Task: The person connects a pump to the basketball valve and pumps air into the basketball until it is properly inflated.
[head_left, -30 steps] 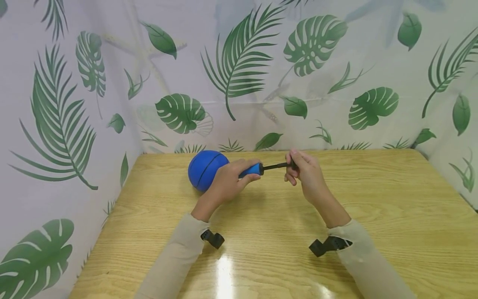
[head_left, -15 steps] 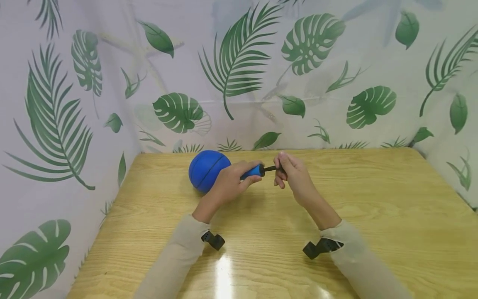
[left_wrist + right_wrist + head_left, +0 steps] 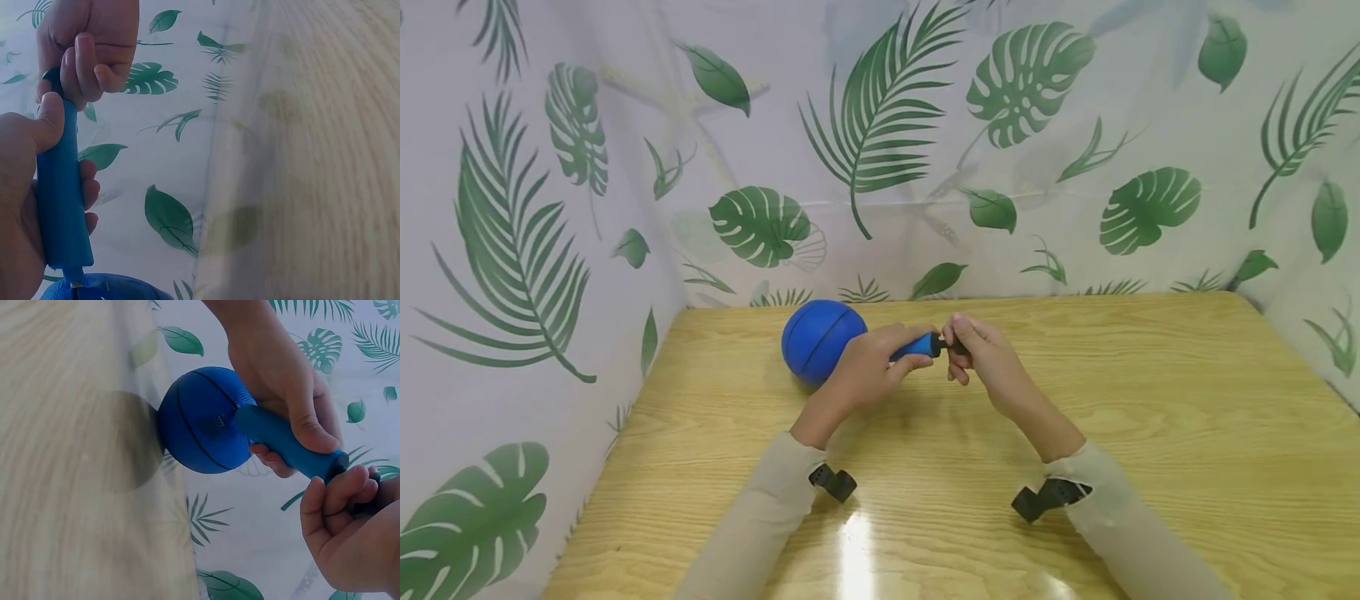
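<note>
A blue ball with black seam lines (image 3: 822, 340) rests near the back of the table. My left hand (image 3: 867, 365) grips the blue barrel of a small hand pump (image 3: 917, 346), its thumb along the side. In the left wrist view, the pump's narrow end (image 3: 75, 275) meets the ball's surface (image 3: 119, 289). My right hand (image 3: 988, 367) has its fingers curled round the pump's black handle (image 3: 53, 80) at the other end. Only a very short piece of black rod shows between barrel and handle.
The light wooden table (image 3: 1150, 417) extends to the right and front of the hands. A white cloth with green leaves (image 3: 1060, 167) hangs behind the table and along its left and right sides.
My right hand has moved left with the handle, and the rod has slid into the barrel. The left hand keeps its grip, and it and the ball have shifted very slightly right.
</note>
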Demonstrator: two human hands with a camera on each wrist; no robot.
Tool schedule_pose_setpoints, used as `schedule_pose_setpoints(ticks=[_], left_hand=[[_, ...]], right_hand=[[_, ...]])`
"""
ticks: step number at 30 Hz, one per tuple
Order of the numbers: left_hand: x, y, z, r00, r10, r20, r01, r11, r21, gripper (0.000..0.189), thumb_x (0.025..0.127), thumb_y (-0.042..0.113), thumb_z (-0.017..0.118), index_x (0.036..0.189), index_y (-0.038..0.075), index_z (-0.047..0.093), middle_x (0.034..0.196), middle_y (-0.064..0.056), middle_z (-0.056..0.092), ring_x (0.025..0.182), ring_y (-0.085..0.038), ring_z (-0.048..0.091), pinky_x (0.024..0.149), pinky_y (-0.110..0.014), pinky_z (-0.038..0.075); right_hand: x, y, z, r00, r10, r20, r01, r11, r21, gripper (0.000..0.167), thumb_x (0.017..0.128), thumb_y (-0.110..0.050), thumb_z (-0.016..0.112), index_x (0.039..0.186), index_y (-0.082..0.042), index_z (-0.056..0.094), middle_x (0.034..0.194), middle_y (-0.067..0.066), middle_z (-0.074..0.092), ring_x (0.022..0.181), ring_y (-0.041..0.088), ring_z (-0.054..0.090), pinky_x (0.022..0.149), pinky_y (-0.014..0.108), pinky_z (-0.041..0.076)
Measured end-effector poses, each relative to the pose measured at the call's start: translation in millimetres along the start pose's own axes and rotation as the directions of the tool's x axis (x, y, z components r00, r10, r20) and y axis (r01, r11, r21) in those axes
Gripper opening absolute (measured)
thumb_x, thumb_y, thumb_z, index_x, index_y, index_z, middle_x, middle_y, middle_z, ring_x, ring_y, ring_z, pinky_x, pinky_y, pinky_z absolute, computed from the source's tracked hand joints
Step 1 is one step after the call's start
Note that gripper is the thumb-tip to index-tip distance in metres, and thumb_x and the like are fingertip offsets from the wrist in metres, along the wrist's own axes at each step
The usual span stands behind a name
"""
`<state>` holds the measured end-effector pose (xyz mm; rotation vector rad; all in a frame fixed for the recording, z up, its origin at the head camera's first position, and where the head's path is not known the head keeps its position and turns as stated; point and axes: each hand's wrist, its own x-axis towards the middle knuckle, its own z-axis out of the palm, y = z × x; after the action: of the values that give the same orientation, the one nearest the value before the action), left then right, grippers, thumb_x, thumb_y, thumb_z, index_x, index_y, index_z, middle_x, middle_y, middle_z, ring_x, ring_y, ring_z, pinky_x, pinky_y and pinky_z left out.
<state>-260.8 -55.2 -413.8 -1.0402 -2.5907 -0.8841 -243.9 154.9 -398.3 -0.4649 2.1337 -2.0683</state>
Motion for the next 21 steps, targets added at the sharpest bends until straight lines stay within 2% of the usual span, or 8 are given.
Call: schedule_pose_setpoints(ticks=[4, 10, 12, 16, 21], left_hand=[[0.7, -5.3, -6.0, 1.000, -0.027, -0.001, 0.027, 1.000, 0.012, 0.046, 0.101, 0.034, 0.063, 0.143, 0.015, 0.061, 0.130, -0.007, 0.070, 0.117, -0.023, 0.069, 0.096, -0.039, 0.056], [-0.7, -14.5, -19.1, 0.996, -0.081, -0.045, 0.082, 0.996, 0.039, 0.046, 0.101, 0.035, 0.063, 0.143, 0.016, 0.061, 0.133, -0.006, 0.070, 0.121, -0.024, 0.067, 0.100, -0.042, 0.055], [-1.4, -16.4, -21.8, 0.995, -0.081, -0.049, 0.083, 0.996, 0.045, 0.046, 0.101, 0.035, 0.063, 0.143, 0.016, 0.061, 0.132, -0.007, 0.070, 0.121, -0.025, 0.067, 0.100, -0.043, 0.055], [-1.8, -17.8, -21.2, 0.996, -0.062, -0.057, 0.066, 0.995, 0.074, 0.046, 0.101, 0.035, 0.064, 0.143, 0.016, 0.061, 0.125, -0.008, 0.072, 0.110, -0.025, 0.069, 0.092, -0.042, 0.057], [-0.3, -14.0, -13.8, 0.997, -0.017, -0.071, 0.024, 0.994, 0.105, 0.045, 0.100, 0.035, 0.066, 0.140, 0.017, 0.064, 0.110, -0.007, 0.074, 0.089, -0.020, 0.068, 0.076, -0.036, 0.057]], right_hand=[[0.1, -8, -11, 1.000, 0.010, -0.025, -0.009, 1.000, 0.027, 0.039, 0.112, -0.035, 0.037, 0.087, -0.009, 0.050, 0.063, -0.003, 0.038, 0.048, 0.011, 0.042, 0.064, 0.030, 0.053], [-2.4, -23, -33, 0.991, -0.035, -0.130, 0.055, 0.986, 0.154, 0.038, 0.110, -0.037, 0.041, 0.084, -0.013, 0.053, 0.057, -0.006, 0.036, 0.043, 0.009, 0.040, 0.062, 0.027, 0.052], [-3.3, -26, -37, 0.988, -0.038, -0.149, 0.066, 0.981, 0.182, 0.038, 0.110, -0.038, 0.042, 0.083, -0.013, 0.053, 0.056, -0.006, 0.037, 0.042, 0.008, 0.041, 0.061, 0.025, 0.053], [-3.2, -26, -36, 0.984, -0.040, -0.176, 0.076, 0.976, 0.204, 0.039, 0.110, -0.036, 0.040, 0.082, -0.012, 0.053, 0.056, -0.007, 0.037, 0.042, 0.008, 0.042, 0.060, 0.024, 0.053], [-0.1, -17, -23, 0.981, -0.046, -0.188, 0.077, 0.984, 0.159, 0.039, 0.112, -0.032, 0.034, 0.083, -0.010, 0.047, 0.058, -0.007, 0.033, 0.043, 0.008, 0.040, 0.060, 0.025, 0.052]])
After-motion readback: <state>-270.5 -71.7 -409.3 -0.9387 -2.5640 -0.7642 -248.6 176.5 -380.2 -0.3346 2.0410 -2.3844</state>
